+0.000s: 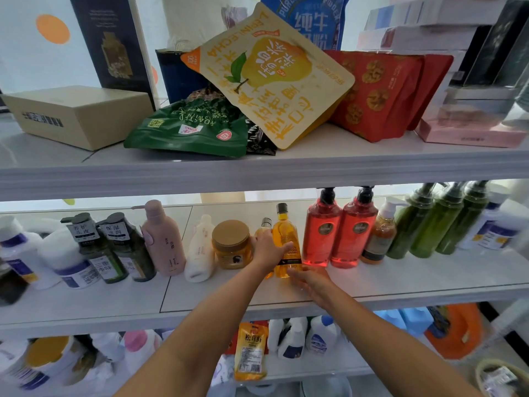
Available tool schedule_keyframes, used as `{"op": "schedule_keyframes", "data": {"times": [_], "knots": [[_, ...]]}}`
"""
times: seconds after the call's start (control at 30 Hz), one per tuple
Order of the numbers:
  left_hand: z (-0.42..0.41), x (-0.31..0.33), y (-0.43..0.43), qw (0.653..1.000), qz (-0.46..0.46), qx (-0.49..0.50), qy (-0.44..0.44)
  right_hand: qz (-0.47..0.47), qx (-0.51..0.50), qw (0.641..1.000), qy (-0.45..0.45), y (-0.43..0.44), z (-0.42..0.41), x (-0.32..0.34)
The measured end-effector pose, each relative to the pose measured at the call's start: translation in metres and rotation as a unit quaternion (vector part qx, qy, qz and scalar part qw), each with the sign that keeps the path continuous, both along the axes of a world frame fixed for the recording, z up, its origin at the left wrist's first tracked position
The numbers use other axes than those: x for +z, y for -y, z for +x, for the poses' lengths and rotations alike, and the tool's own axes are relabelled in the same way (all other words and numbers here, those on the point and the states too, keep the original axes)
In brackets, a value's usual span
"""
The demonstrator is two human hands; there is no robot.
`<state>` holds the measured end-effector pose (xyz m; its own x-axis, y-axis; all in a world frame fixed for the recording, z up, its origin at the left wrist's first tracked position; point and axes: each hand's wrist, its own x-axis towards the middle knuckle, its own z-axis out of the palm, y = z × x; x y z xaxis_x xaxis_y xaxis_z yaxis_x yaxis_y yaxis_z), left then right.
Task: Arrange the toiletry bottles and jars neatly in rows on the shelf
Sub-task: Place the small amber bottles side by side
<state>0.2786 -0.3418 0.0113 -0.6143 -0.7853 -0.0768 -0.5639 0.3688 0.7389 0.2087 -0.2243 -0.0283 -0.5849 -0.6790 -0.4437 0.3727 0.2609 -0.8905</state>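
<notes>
Head view has the left hand (267, 247) wrapped around the amber bottle (286, 242) between jar (232, 243) and red bottles (322, 233), right hand (310, 282) spread at its base; best slid upright, label forward

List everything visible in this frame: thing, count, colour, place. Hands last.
Snack pouches: several, yellow, green, red, blue; top shelf.
Boxes: several, tan, dark, pink; top shelf.
Red pump bottles: two; middle shelf, right of centre.
Green bottles: three; middle shelf, right.
Amber bottle: one tall, a smaller one behind; centre.
Jar: one, amber, tan lid; centre.
Pink bottle: one; left of centre.
White bottles: several; middle and bottom shelves.
Left hand: on amber bottle.
Right hand: open, at its base.
</notes>
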Motion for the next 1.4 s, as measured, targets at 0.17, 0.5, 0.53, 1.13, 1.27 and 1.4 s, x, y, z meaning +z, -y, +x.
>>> {"op": "schedule_keyframes", "data": {"times": [0.17,0.5,0.53,1.13,1.27,1.4], "knots": [[-0.003,0.004,0.007,0.982,0.146,0.041,-0.112,0.032,0.022,0.995,-0.094,-0.008,0.005,0.006],[0.0,0.012,0.0,0.994,0.015,-0.008,-0.112,0.069,-0.03,0.985,-0.157,0.009,0.013,-0.001],[-0.001,0.012,-0.002,0.994,-0.011,-0.016,-0.107,0.088,-0.052,0.981,-0.163,0.011,0.015,-0.002],[-0.001,0.006,-0.008,0.989,-0.1,-0.057,-0.088,0.112,-0.084,0.985,-0.104,0.015,0.006,0.0],[0.003,0.005,-0.011,0.989,-0.112,-0.056,-0.072,0.129,-0.091,0.982,-0.1,0.018,0.006,-0.002],[0.019,-0.009,-0.016,0.986,-0.148,-0.024,-0.071,0.151,-0.112,0.978,-0.086,0.022,0.009,0.001]]}}
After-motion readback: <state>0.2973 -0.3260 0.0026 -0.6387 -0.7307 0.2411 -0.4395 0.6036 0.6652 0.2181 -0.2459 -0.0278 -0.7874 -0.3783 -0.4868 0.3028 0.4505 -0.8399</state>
